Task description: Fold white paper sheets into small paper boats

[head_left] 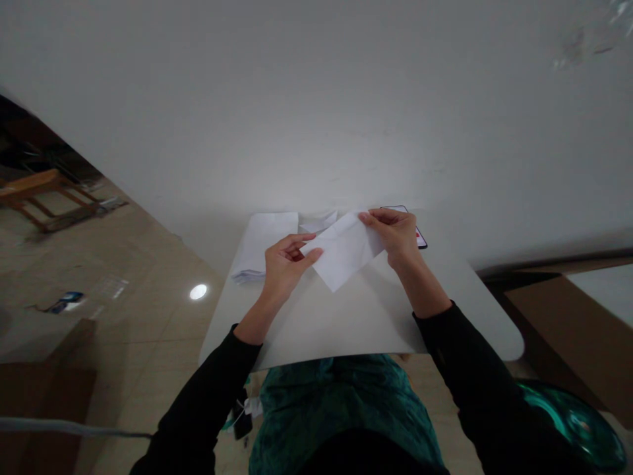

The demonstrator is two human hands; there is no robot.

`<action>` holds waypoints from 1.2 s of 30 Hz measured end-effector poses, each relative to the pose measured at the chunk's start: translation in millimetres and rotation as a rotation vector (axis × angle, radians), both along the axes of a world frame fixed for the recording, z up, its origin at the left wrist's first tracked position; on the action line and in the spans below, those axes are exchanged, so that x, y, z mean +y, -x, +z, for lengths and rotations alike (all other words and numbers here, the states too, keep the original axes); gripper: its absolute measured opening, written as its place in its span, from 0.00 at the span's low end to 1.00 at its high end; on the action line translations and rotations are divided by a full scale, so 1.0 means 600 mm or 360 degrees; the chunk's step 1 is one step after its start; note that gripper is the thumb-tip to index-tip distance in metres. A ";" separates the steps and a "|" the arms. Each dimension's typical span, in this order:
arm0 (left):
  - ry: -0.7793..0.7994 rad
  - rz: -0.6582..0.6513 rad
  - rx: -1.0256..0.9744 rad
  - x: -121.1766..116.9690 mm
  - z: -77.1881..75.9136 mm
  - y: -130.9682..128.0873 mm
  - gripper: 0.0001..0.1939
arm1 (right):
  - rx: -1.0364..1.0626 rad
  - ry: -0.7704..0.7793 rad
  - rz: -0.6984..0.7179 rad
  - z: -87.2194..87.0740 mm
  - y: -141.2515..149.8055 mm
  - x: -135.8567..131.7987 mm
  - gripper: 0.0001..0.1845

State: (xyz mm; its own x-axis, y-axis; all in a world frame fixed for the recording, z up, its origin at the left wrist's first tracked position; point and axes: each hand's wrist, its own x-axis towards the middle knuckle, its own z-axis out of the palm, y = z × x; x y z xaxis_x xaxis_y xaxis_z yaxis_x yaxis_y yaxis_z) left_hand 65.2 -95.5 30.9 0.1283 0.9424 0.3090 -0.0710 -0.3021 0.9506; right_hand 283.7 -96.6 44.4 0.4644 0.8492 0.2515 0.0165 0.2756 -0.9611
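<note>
A folded sheet of white paper (pixel 341 254) is held up above the white table (pixel 341 336), one corner pointing down toward me. My left hand (pixel 287 264) pinches its left end between thumb and fingers. At the upper right end, my right hand (pixel 395 231) grips the paper the same way. Behind my left hand lies a stack of white paper (pixel 267 237) on the table. Just beyond the held sheet sits another folded white paper piece (pixel 319 221), partly covered. A phone (pixel 421 239) lies under and behind my right hand, mostly hidden.
The table's far edge meets a white wall (pixel 321 119). On the floor at left are a wooden stool (pixel 39 188) and a brown box (pixel 49 396). A cardboard box (pixel 568 323) and a shiny green round object (pixel 578 422) are at right.
</note>
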 end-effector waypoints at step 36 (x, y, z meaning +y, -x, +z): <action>-0.0131 0.0039 0.0815 -0.003 -0.003 0.002 0.21 | -0.0257 -0.0075 0.0051 -0.030 0.077 -0.023 0.30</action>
